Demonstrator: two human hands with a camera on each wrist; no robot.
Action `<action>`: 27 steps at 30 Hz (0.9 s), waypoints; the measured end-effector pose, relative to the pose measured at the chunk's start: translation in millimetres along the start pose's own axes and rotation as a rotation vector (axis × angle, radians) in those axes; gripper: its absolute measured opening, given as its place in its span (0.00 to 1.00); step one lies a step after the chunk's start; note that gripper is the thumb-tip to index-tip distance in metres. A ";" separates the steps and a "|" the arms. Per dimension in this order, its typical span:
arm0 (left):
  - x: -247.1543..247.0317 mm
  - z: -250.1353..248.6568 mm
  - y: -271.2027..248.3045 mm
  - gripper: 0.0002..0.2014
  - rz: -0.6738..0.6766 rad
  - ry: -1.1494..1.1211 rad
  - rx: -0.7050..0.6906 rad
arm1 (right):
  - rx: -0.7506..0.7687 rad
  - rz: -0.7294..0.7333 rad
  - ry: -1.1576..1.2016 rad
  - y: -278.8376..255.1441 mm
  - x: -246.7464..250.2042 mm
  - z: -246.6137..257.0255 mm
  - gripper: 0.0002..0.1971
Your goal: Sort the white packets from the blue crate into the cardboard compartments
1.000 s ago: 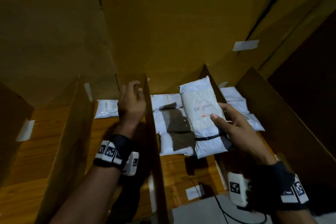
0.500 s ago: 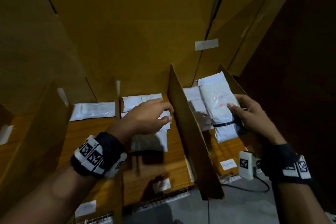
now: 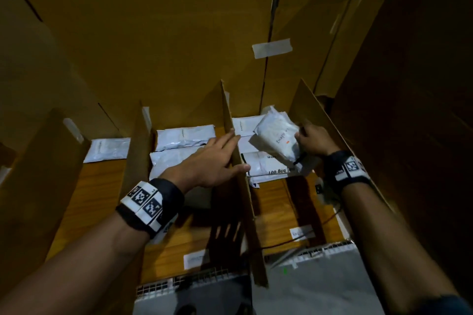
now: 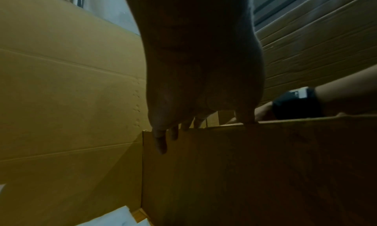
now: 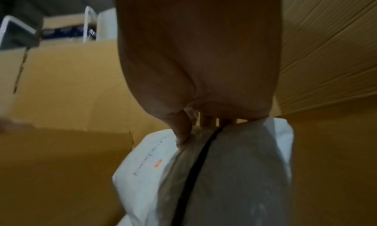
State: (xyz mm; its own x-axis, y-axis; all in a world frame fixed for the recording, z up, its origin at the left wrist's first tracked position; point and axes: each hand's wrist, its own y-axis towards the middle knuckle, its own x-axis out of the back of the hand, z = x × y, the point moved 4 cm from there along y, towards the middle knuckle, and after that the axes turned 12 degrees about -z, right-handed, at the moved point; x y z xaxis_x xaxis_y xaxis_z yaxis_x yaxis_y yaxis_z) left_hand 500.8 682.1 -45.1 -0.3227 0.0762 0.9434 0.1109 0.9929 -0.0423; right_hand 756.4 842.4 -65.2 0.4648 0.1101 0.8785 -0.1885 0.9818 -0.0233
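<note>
The right hand (image 3: 311,142) pinches a white packet (image 3: 277,139) (tilted); the left hand (image 3: 212,162), fingers straight, touches the cardboard wall (image 3: 236,158).

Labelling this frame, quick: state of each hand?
Left hand: open, fingers straight against the cardboard divider.
Right hand: holding a white packet.

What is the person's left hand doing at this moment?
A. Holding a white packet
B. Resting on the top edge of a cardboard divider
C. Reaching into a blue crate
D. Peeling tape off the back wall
B: the left hand lies with straight fingers on the top edge of the cardboard divider, holding nothing, while the right hand holds the white packet.
</note>
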 end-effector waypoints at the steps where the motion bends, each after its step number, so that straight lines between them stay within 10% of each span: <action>1: -1.6 -1.7 1.9 0.50 -0.014 -0.001 0.002 | 0.018 0.021 -0.027 12.1 -2.9 0.7 0.17; 15: -5.9 -3.4 -3.0 0.48 -0.058 -0.081 0.051 | 0.336 0.318 -0.258 109.6 -86.2 37.0 0.27; 27: -5.7 0.0 -6.4 0.48 -0.058 -0.122 0.050 | 0.423 0.253 -0.415 105.7 -135.9 20.7 0.30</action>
State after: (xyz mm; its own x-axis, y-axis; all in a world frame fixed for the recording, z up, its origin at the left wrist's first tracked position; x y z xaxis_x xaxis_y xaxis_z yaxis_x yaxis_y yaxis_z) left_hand 502.0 675.2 -50.2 -0.4392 0.0255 0.8980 0.0422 0.9991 -0.0077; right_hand 655.3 928.0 -177.2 0.0039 0.1782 0.9840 -0.6126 0.7782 -0.1385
